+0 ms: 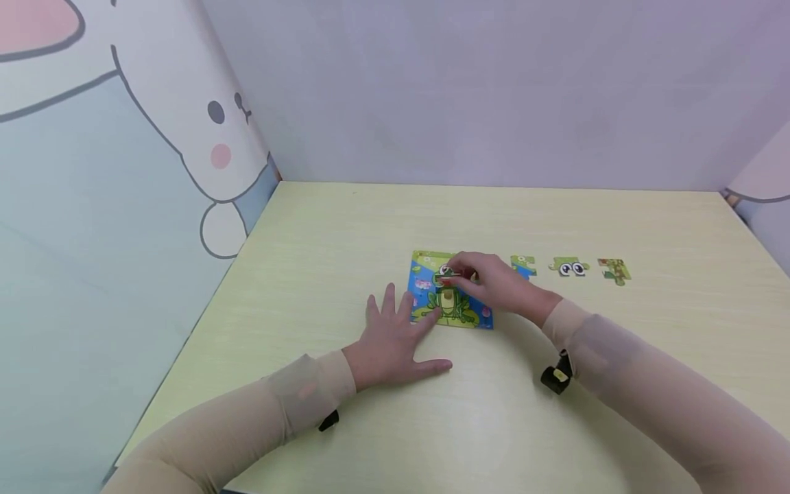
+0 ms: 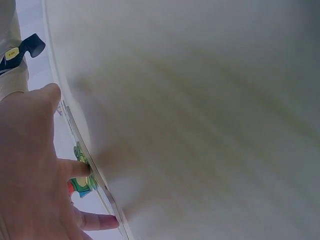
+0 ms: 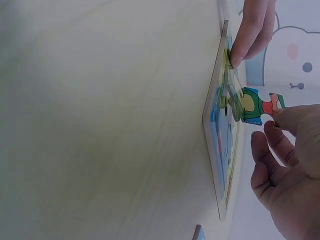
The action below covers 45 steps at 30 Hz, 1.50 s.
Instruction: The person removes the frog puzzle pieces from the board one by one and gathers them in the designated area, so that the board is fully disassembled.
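A frog jigsaw puzzle board (image 1: 478,317) lies flat on the table, its picture green, blue and yellow. Thumb and fingertips of my right hand (image 1: 498,280) pinch a puzzle piece (image 3: 254,106), green, blue and red, which stands tilted up over the middle of the board. The piece's lower edge is close to the board; whether it touches cannot be made out. My left hand (image 1: 391,344) lies spread at the board's lower left, with fingertips resting on its edge. Part of the board's upper right is hidden behind the right hand.
To the right of the board, three loose puzzle pieces lie in a row: a blue-green one (image 1: 523,265), one with frog eyes (image 1: 569,267) and a green-brown one (image 1: 614,270). A wall stands behind the pale table (image 1: 321,233), with printed cartoon panels at the sides.
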### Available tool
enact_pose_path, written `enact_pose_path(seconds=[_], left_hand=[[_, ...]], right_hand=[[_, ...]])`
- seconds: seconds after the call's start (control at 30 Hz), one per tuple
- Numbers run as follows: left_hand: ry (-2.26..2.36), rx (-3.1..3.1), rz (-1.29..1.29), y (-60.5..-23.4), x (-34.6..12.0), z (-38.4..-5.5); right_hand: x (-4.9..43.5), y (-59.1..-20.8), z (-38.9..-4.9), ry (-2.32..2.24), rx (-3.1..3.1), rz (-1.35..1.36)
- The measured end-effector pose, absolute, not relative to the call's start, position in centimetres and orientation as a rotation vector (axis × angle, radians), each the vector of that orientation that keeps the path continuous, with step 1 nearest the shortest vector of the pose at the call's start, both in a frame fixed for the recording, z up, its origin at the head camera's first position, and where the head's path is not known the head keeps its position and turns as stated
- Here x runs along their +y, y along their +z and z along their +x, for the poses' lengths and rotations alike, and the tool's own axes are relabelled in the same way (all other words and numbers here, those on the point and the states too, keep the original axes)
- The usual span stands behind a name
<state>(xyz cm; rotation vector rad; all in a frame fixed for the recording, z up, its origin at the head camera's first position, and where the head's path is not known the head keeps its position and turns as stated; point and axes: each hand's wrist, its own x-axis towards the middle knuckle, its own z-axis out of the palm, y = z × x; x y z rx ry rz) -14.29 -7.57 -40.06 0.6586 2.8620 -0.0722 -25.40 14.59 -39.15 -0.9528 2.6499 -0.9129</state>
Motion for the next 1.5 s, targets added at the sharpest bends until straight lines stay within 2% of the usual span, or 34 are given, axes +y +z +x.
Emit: enact_pose_path(seconds=[0.3, 1.2, 1.4, 1.5], left_hand=[[-0.068, 2.854, 0.657, -40.0, -7.5, -14.3], [-0.097, 2.845, 0.672, -39.9, -7.1, -14.2], [-0.075, 2.845, 0.677, -39.8, -7.0, -14.3], [-0.076, 2.848, 0.669, -39.9, -6.9, -14.4]], right_hand=[[14.1, -39.2, -26.0, -0.951, 2.621, -0.76], [14.9, -38.9, -24.6, -0.965, 2.559, -0.958], [14.9, -37.1, -24.5, -1.08, 2.574, -1.077], [15.2, -36.2, -24.8, -1.108, 2.587, -1.046]])
